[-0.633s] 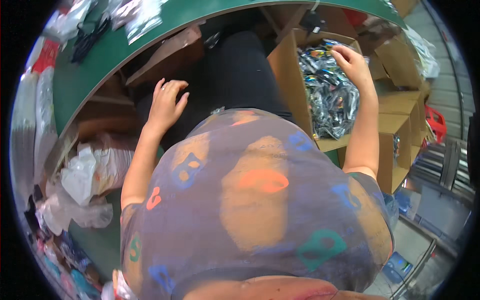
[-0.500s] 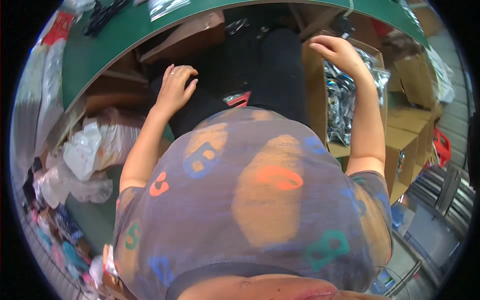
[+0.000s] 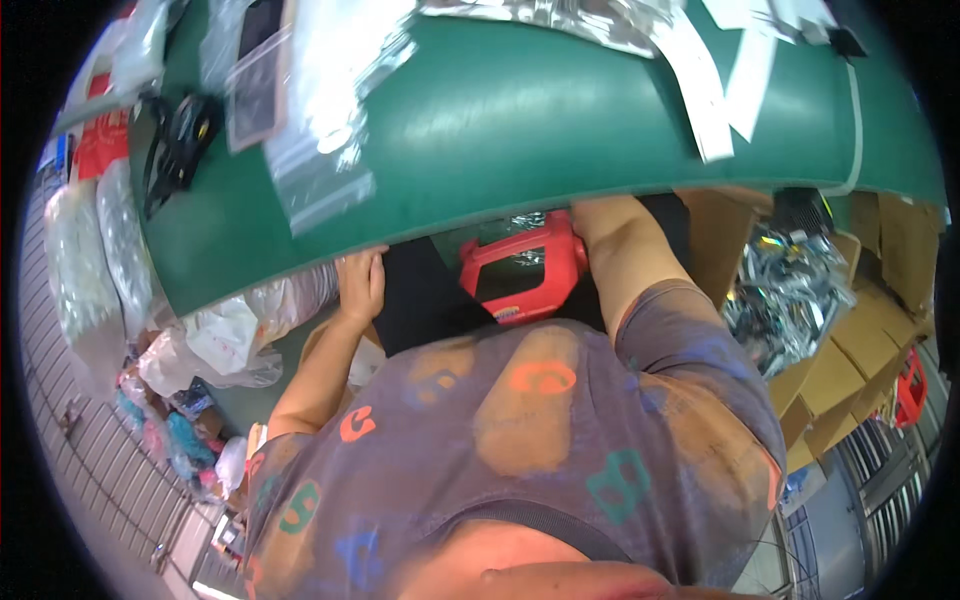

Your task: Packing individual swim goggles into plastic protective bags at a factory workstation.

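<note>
My left hand (image 3: 362, 285) is at the underside of the green table's front edge, beside my dark-trousered leg (image 3: 425, 298). Its fingers look stretched out, and nothing shows in them. On the right, my forearm (image 3: 625, 245) reaches under the tabletop, which hides that hand and its fingers. Between my legs is a red plastic frame-like piece (image 3: 548, 298) with a large opening; clear shiny packaging (image 3: 525, 225) shows behind it. My right forearm passes close beside the red piece; whether the hand touches it I cannot tell.
The green table (image 3: 480, 130) carries zip bags (image 3: 320, 180), a phone-like slab (image 3: 262, 85), a black cable (image 3: 182, 145) and white paper strips (image 3: 695, 90). Right of me stands a cardboard box (image 3: 722, 230) of silvery packets (image 3: 785, 300). White plastic bags (image 3: 225, 335) lie left.
My body has leaned, bringing more tabletop into view. My right hand has moved from above the packet box to under the table. More of the red piece shows; my left hand meets the table edge.
</note>
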`<state>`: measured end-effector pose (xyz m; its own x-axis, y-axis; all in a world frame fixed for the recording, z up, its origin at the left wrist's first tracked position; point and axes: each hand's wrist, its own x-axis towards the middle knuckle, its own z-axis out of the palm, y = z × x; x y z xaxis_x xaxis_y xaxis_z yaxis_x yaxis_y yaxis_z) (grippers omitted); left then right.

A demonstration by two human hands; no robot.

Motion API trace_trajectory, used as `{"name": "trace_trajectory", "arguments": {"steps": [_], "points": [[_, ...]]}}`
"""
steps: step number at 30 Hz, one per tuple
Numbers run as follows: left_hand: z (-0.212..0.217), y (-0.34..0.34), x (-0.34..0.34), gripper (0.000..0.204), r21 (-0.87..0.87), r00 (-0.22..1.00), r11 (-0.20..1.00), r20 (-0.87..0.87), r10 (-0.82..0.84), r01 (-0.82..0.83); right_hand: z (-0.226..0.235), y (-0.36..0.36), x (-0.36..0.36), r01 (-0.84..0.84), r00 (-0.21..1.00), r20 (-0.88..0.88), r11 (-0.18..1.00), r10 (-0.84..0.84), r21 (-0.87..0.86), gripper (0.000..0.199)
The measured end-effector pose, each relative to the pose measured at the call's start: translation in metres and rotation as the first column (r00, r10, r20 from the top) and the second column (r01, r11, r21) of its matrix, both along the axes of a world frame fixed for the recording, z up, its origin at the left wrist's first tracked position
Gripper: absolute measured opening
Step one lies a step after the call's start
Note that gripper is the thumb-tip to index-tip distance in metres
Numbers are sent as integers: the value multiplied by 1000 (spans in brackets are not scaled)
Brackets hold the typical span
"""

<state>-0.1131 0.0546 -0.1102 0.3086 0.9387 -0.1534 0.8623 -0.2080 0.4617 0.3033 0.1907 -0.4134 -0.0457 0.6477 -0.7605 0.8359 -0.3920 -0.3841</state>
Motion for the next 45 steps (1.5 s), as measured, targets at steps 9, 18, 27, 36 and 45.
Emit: {"name": "trace_trajectory", "arguments": {"steps": [9,18,27,36,45], "points": [[-15,-16,7,31,-49,999,998,-3,44,-44,-103,22,-38,106,994,-14,993,-105,49,28],[1,-44,3,33,-55,985,998,-167,-37,28,-183,49,-108,57,996,-70,996,-52,75,28],[5,-74,33,35,-128,975,991,-223,2,-31,-200,56,-119,64,995,-77,998,-64,-3,29],[4,-68,19,37,-160,975,987,-222,-12,-24,-199,42,-124,106,991,-83,993,-109,-43,30],[0,-63,25,39,-189,978,982,-207,-29,-11,-207,32,-116,167,980,-95,984,-173,-69,32]]}}
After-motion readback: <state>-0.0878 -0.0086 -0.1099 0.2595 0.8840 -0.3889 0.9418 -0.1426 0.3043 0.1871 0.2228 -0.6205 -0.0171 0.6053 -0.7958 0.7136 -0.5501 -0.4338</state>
